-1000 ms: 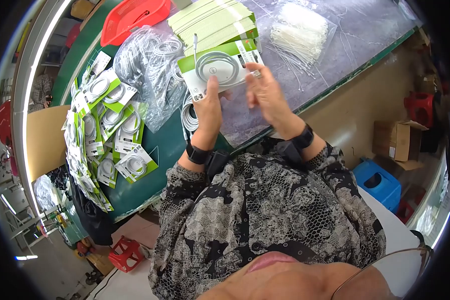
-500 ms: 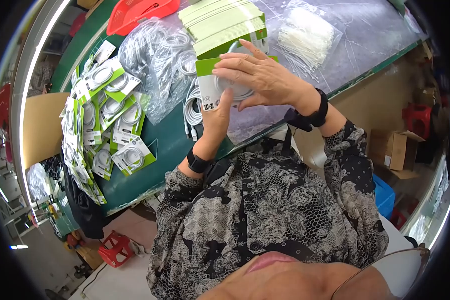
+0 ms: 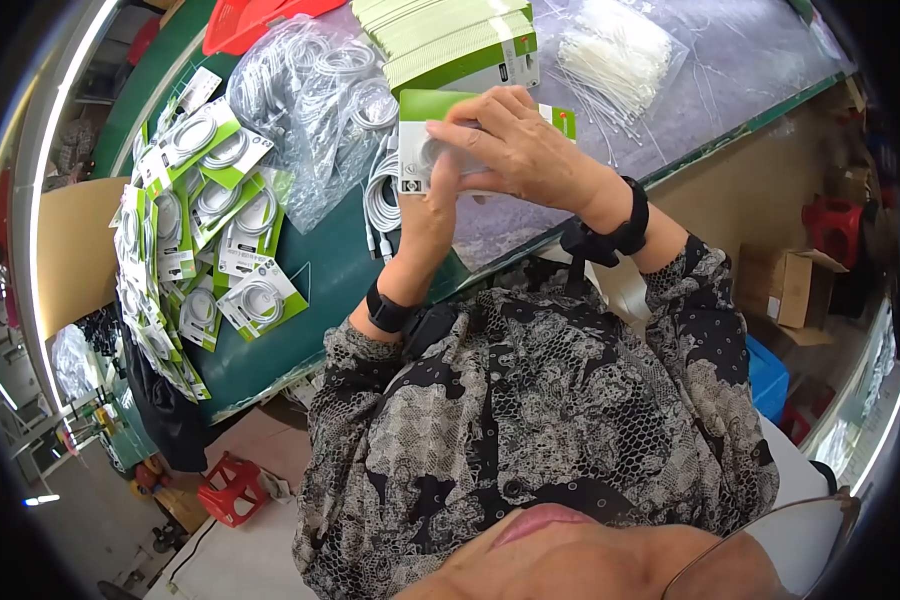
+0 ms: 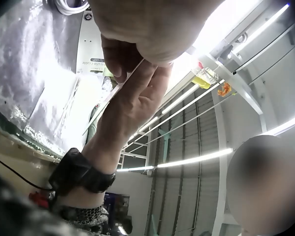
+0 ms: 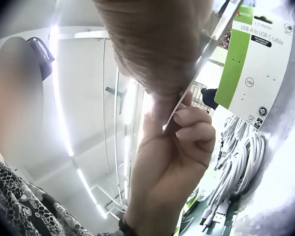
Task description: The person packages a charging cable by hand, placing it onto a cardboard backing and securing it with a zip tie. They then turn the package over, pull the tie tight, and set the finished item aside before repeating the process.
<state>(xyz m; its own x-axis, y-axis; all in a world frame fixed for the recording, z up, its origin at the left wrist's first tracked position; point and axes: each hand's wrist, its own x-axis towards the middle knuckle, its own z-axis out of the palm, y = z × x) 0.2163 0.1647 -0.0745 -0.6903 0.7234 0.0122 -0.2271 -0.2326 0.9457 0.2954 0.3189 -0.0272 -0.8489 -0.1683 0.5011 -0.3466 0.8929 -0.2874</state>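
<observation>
In the head view my left hand (image 3: 428, 215) holds a white and green cable card (image 3: 413, 160) at its lower left side. Its thumb lies on the front; the right wrist view shows the left fingers (image 5: 194, 130) curled behind the thin card. My right hand (image 3: 530, 150) bends over the card's front with its fingers on the coiled white USB cable, which it mostly hides. The right thumb lies at the card's lower edge. From the left wrist view, the right hand (image 4: 132, 98) appears close against the card's edge.
Behind the hands stands a stack of blank cards (image 3: 440, 45). Bagged white cables (image 3: 310, 110) and loose cables (image 3: 381, 200) lie to the left, beside a pile of carded cables (image 3: 205, 220). White cable ties (image 3: 615, 60) lie at the right, a red basket (image 3: 255, 25) at the back.
The right hand came from the right onto the card and covered the coiled cable, then bent its fingers more. The card has shifted right and tilted while the left hand kept hold of it.
</observation>
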